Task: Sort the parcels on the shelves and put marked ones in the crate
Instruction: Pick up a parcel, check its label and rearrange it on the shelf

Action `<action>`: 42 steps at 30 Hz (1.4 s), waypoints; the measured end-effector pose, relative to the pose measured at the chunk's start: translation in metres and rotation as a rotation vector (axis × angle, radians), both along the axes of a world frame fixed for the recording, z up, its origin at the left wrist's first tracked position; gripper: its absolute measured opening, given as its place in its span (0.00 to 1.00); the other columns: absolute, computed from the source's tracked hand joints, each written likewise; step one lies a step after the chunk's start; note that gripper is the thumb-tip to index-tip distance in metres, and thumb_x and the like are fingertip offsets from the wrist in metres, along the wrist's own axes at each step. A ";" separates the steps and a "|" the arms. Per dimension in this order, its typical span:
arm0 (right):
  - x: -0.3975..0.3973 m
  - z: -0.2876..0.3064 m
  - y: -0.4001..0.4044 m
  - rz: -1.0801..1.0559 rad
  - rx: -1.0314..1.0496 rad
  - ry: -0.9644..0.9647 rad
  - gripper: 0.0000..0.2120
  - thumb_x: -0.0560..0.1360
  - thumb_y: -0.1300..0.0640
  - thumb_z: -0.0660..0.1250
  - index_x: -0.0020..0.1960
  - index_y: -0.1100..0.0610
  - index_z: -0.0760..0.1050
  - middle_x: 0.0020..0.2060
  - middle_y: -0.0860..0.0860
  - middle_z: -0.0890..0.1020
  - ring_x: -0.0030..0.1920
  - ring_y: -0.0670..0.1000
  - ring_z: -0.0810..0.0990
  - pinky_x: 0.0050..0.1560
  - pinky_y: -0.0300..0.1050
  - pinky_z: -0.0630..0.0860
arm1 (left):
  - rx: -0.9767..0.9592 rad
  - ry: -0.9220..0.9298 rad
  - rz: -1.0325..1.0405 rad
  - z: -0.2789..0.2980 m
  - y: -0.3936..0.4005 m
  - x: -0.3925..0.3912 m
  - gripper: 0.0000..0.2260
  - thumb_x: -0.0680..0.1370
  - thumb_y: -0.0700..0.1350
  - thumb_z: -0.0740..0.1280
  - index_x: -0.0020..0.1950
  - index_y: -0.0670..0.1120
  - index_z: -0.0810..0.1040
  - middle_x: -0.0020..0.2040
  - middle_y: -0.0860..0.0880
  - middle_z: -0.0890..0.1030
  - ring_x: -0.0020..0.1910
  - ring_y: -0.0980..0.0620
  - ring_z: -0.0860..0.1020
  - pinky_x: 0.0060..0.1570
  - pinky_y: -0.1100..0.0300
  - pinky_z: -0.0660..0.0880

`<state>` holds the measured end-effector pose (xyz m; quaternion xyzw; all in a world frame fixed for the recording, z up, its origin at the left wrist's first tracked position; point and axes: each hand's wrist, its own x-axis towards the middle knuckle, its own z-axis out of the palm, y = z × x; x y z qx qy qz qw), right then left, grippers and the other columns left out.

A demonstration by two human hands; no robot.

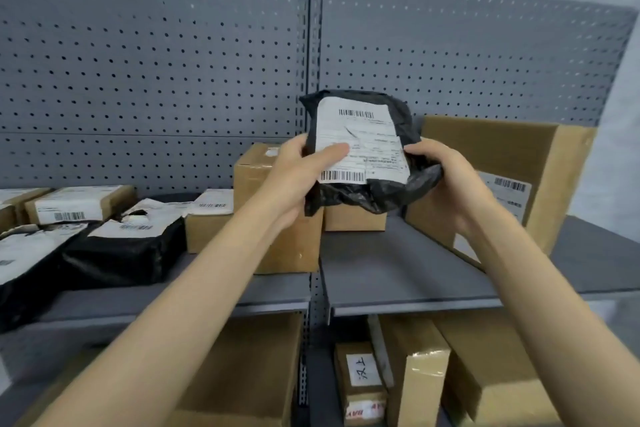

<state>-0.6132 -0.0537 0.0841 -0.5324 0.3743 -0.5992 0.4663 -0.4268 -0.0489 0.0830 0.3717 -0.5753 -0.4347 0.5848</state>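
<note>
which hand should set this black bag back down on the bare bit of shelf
Right, probably. The right hand grips the black bag at its lower right edge, directly above the bare shelf. The left hand holds the label side, over the cardboard box.

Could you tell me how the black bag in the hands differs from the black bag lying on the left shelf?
The held black bag is upright in the air, gripped by the left hand and right hand; the shelf black bag lies flat, untouched. The held bag's label faces the camera, creased but whole; the shelf bag's label faces up and looks torn. Both are black plastic with white barcoded labels.
</note>
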 end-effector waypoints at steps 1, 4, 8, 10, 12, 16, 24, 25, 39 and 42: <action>-0.011 -0.005 0.001 -0.027 0.031 0.006 0.20 0.69 0.57 0.68 0.59 0.64 0.76 0.56 0.59 0.82 0.53 0.56 0.82 0.54 0.51 0.77 | 0.007 -0.029 -0.013 -0.006 -0.002 -0.010 0.16 0.75 0.42 0.69 0.62 0.43 0.75 0.53 0.47 0.83 0.47 0.53 0.83 0.41 0.63 0.80; -0.039 -0.018 -0.001 -0.118 0.109 0.111 0.14 0.73 0.62 0.64 0.56 0.65 0.77 0.53 0.58 0.83 0.48 0.56 0.82 0.43 0.46 0.77 | 0.064 -0.123 -0.064 -0.023 -0.009 -0.035 0.15 0.75 0.40 0.69 0.62 0.44 0.75 0.55 0.48 0.82 0.49 0.55 0.81 0.40 0.69 0.78; -0.054 -0.041 -0.004 -0.147 0.303 0.303 0.03 0.74 0.65 0.64 0.46 0.60 0.75 0.42 0.55 0.82 0.38 0.51 0.80 0.36 0.42 0.77 | 0.258 -0.285 -0.129 -0.045 -0.019 -0.048 0.06 0.76 0.39 0.68 0.51 0.48 0.74 0.52 0.50 0.80 0.46 0.56 0.78 0.35 0.70 0.73; -0.055 -0.058 -0.007 -0.151 0.383 0.384 0.04 0.74 0.66 0.64 0.44 0.59 0.75 0.41 0.55 0.82 0.41 0.54 0.81 0.45 0.48 0.77 | 0.344 -0.372 -0.132 -0.061 -0.026 -0.046 0.13 0.75 0.39 0.70 0.58 0.43 0.73 0.57 0.48 0.80 0.51 0.51 0.79 0.41 0.64 0.76; -0.054 -0.073 -0.010 -0.116 0.437 0.484 0.03 0.74 0.66 0.65 0.46 0.61 0.77 0.44 0.58 0.83 0.46 0.57 0.81 0.52 0.51 0.76 | 0.418 -0.430 -0.154 -0.075 -0.030 -0.042 0.18 0.74 0.38 0.70 0.63 0.40 0.73 0.58 0.46 0.81 0.51 0.51 0.80 0.43 0.61 0.78; -0.048 -0.086 -0.018 -0.102 0.503 0.527 0.13 0.73 0.63 0.67 0.57 0.66 0.76 0.47 0.59 0.82 0.44 0.55 0.80 0.47 0.47 0.75 | 0.508 -0.481 -0.242 -0.086 -0.029 -0.032 0.12 0.76 0.38 0.68 0.59 0.42 0.77 0.58 0.46 0.81 0.52 0.52 0.78 0.48 0.61 0.75; -0.024 -0.054 -0.036 -0.282 0.225 0.664 0.33 0.74 0.46 0.66 0.75 0.52 0.58 0.74 0.53 0.60 0.73 0.58 0.60 0.69 0.53 0.62 | 0.320 -0.531 -0.174 -0.040 -0.010 0.025 0.17 0.75 0.49 0.68 0.61 0.45 0.75 0.58 0.48 0.80 0.53 0.51 0.81 0.53 0.60 0.78; -0.014 -0.049 -0.033 -0.201 0.187 0.610 0.32 0.75 0.46 0.66 0.75 0.51 0.58 0.73 0.51 0.61 0.72 0.56 0.61 0.68 0.50 0.63 | 0.237 -0.466 -0.126 -0.032 -0.006 0.031 0.14 0.75 0.49 0.68 0.59 0.46 0.77 0.54 0.48 0.82 0.50 0.52 0.82 0.51 0.59 0.79; 0.092 -0.073 -0.036 0.299 0.337 0.369 0.46 0.68 0.38 0.71 0.76 0.38 0.46 0.73 0.48 0.65 0.71 0.60 0.64 0.67 0.66 0.64 | 0.251 -0.104 0.250 -0.052 -0.017 0.091 0.46 0.60 0.68 0.71 0.73 0.68 0.51 0.73 0.51 0.64 0.69 0.45 0.67 0.66 0.37 0.64; 0.097 -0.076 -0.032 0.312 0.287 0.394 0.48 0.68 0.41 0.73 0.75 0.36 0.43 0.73 0.45 0.64 0.72 0.56 0.63 0.68 0.68 0.61 | 0.240 -0.043 0.225 -0.054 -0.017 0.091 0.40 0.62 0.67 0.69 0.71 0.68 0.56 0.65 0.57 0.71 0.65 0.45 0.72 0.62 0.33 0.66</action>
